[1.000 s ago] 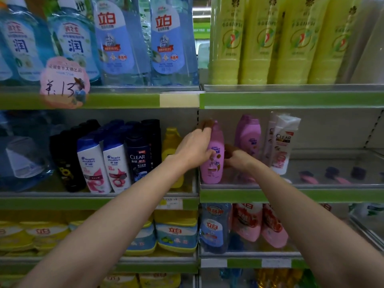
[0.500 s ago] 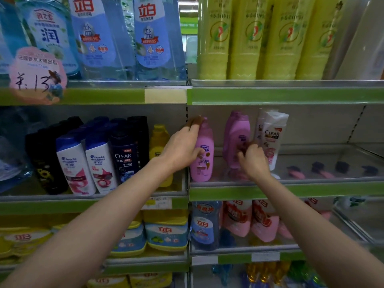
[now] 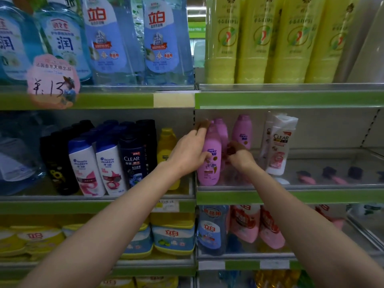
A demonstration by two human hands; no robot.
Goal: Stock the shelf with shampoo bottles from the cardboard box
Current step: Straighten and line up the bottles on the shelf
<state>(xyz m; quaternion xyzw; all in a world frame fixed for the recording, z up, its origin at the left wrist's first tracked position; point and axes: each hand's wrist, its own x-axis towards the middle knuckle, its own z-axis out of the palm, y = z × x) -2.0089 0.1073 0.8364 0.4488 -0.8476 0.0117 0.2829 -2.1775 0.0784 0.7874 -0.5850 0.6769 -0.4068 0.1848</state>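
A pink shampoo bottle (image 3: 209, 163) stands upright at the left end of the middle right shelf (image 3: 324, 196). My left hand (image 3: 188, 153) grips its left side, with fingers up by the cap. Right behind it stands a second pink bottle (image 3: 221, 129). My right hand (image 3: 239, 157) has its fingers curled around the lower part of that one. A third pink bottle (image 3: 242, 130) stands further back to the right. The cardboard box is out of view.
White CLEAR bottles (image 3: 279, 146) stand right of the pink ones, with bare shelf beyond them. On the left bay are blue-capped white bottles (image 3: 87, 165), dark bottles and a yellow bottle (image 3: 166, 144). Large blue and yellow-green bottles fill the top shelf.
My right hand has drawn back to the left, bringing one pink bottle in behind the front one. My left hand stays on the front bottle. The camera has shifted slightly.
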